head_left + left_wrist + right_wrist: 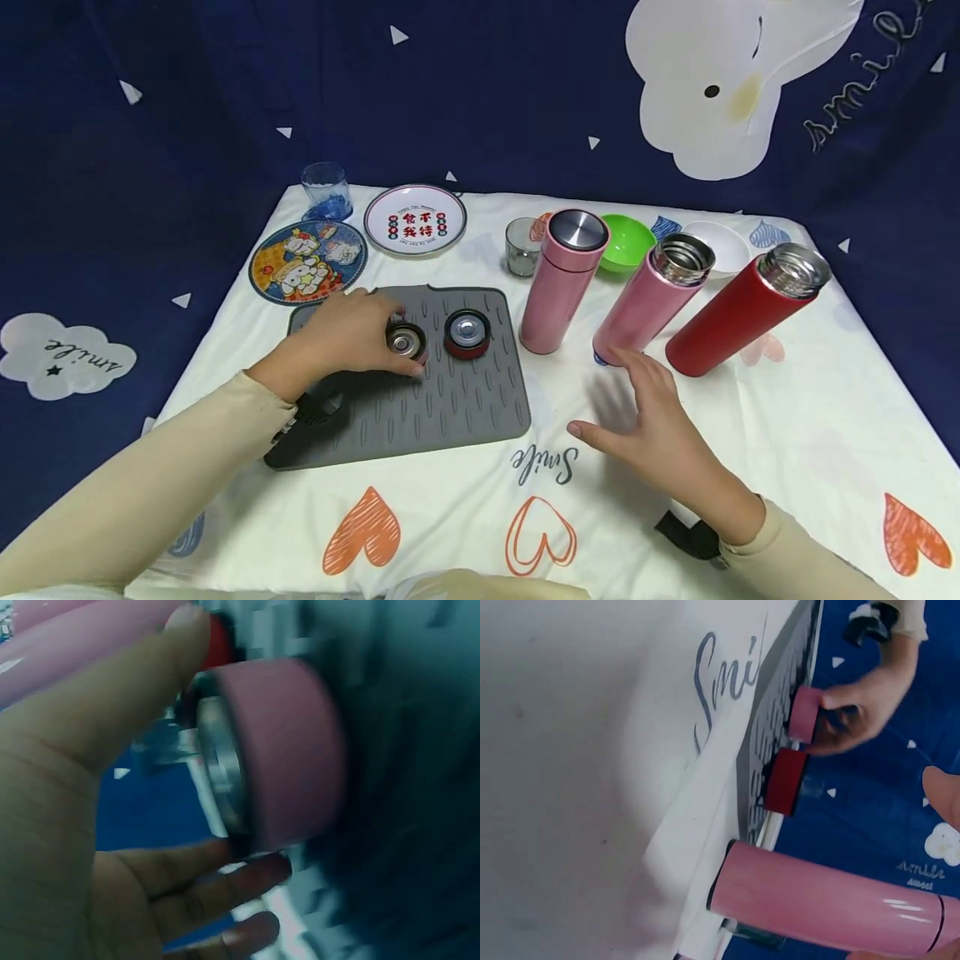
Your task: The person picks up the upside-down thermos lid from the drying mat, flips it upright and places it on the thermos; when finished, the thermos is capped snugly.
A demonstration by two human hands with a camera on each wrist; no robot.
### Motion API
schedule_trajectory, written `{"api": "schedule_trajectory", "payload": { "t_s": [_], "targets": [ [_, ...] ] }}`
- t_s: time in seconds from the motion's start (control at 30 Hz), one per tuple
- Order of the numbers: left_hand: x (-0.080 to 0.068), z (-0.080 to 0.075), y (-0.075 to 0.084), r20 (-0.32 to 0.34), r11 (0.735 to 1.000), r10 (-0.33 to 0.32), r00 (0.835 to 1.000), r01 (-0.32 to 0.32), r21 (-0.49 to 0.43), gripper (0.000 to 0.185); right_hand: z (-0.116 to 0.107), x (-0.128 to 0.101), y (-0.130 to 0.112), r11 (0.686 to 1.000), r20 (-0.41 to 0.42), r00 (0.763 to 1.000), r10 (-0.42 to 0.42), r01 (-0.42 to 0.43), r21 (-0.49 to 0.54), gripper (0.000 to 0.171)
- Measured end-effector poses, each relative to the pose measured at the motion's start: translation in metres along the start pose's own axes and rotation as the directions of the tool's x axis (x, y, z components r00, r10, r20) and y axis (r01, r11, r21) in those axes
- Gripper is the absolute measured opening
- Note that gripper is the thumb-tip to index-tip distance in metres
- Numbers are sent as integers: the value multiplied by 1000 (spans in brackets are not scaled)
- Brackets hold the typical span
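Observation:
My left hand (348, 329) reaches over a grey mat, thumb and fingers spread around an upturned pink bottle lid (292, 754). In the left wrist view the fingertips lie right at the lid's rim and the thumb just past its edge. Beside it on the mat is an upturned red lid (467, 333). My right hand (663, 417) hovers with thumb and fingers apart, nothing between them. Its fingertips overlap the base of an uncapped pink bottle (648, 300) in the head view. A capped pink bottle (558, 292) stands left of that, an uncapped red bottle (731, 321) right.
Beyond the grey mat (457, 408) are a cartoon plate (307, 262), a white plate (416, 218) with red lettering and a bluish glass (326, 192). Behind the bottles stand a clear glass (521, 247), a green bowl (626, 242) and a white bowl (723, 247).

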State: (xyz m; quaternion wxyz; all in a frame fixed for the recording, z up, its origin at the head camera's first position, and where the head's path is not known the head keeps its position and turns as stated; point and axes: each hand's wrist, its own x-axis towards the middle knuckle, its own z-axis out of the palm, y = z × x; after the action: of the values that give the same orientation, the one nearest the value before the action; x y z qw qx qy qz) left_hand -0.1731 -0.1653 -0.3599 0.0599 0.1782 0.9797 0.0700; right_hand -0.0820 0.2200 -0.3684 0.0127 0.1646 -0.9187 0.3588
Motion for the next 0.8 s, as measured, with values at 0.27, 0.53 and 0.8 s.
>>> {"api": "schedule_trajectory", "payload": {
  "t_s": [0.27,0.53,0.8],
  "targets": [
    [0,2,-5,-2,1000,20,1000,-20,-12,79,1,5,1,1000,36,999,-25,25,-12,90],
    [-11,-43,35,49,982,149,988,-142,-125,52,3,7,-7,996,48,995,-92,91,27,63],
    [-14,-59,120,-110,894,444,889,-433,114,61,6,19,-34,935,198,979,-58,-16,355,33]
  ]
}}
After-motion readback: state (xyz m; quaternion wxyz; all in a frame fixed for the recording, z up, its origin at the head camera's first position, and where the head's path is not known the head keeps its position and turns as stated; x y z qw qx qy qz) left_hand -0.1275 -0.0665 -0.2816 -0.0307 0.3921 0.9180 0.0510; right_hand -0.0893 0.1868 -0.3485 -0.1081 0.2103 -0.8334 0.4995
